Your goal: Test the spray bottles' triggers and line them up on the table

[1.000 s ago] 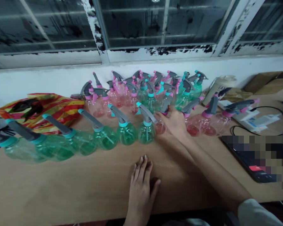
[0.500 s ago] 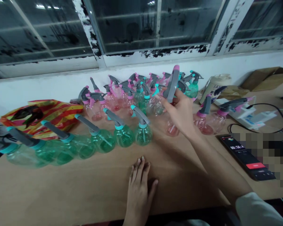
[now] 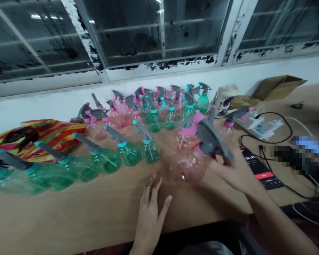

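My right hand is closed round the neck of a pink spray bottle, just below its grey and pink trigger head. The bottle is tilted and smeared by motion, above the near part of the table. Behind it stands another pink spray bottle, partly hidden. My left hand rests on the tabletop with fingers spread, holding nothing. Left of both hands, several green spray bottles with grey heads and teal collars form a row.
Pink and green spray bottles crowd along the wall. A red and yellow plastic bag lies at the left. To the right are a paper cup, a cardboard box, a white power strip, cables and a phone.
My right hand has brought the pink spray bottle from beside the back group nearer to me. The view has turned somewhat right. My left hand stays on the table.
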Motion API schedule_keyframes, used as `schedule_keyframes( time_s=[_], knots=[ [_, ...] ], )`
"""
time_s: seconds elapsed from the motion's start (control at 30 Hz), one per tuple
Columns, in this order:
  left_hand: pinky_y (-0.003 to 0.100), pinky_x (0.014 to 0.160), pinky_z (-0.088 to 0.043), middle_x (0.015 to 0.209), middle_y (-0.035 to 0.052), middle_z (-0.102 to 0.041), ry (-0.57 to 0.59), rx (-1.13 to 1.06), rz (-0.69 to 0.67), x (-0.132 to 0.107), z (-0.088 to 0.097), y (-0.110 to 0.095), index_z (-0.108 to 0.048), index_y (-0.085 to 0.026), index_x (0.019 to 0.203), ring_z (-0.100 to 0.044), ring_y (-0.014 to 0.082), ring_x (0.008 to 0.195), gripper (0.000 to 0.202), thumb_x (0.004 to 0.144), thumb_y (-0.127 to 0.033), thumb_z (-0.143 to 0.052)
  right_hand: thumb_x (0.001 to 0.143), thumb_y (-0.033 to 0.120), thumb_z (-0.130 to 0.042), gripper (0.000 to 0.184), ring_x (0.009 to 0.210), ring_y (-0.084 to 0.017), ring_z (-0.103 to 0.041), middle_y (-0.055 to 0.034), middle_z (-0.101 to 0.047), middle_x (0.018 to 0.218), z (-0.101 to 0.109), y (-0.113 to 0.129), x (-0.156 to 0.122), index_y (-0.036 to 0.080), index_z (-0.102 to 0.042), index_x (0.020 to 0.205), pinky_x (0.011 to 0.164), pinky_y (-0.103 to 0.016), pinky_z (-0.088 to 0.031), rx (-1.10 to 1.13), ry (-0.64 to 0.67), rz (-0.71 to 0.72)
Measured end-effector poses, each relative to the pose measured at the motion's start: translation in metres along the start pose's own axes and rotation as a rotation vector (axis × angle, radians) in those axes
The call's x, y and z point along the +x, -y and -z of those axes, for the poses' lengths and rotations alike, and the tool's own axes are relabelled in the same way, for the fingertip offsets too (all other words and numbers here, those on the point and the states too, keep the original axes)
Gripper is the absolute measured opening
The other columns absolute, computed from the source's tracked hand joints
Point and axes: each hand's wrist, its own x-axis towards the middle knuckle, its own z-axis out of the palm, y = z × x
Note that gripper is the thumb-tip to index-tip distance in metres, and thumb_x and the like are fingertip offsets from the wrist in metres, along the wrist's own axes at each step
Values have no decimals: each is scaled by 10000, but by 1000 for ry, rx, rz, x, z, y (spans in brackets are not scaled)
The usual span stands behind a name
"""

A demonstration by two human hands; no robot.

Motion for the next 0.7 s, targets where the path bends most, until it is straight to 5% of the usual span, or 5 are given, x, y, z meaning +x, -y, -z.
schedule_keyframes(
  time_s=[0.1,0.3,0.57,0.7],
  knots=[
    [540,1104,-389,1523,80,-406,34,-124,24,0,-1,-16,-255,-312,1476,-378,270,1404,561,968,-367,-485,763,150,-626,221,471,-122,-531,29,-661,651,0,-10,-18,231,-713,949,501,-257,-471,-55,211,-43],
    [523,1086,-420,1521,97,-405,59,-242,-39,0,-20,-34,-223,-309,1495,-397,294,1391,805,840,-325,-690,782,191,-598,221,531,-135,-580,28,-646,650,-1,-30,-41,212,-695,980,518,-251,-483,-24,337,-57],
    [482,1038,-471,1390,106,-543,59,-338,-72,5,-36,-45,-349,-268,1439,-529,281,1275,772,783,-280,-755,808,162,-549,136,704,-181,-637,-8,-655,779,-6,-43,-47,238,-634,883,657,-319,-520,-25,289,232],
    [508,1016,-480,1348,112,-573,54,-392,-50,5,-41,-47,-378,-258,1417,-561,293,1231,727,791,-290,-747,838,283,-626,71,755,-186,-614,-11,-613,800,-11,-49,-50,227,-597,806,689,-333,-506,-59,165,215]
  ],
)
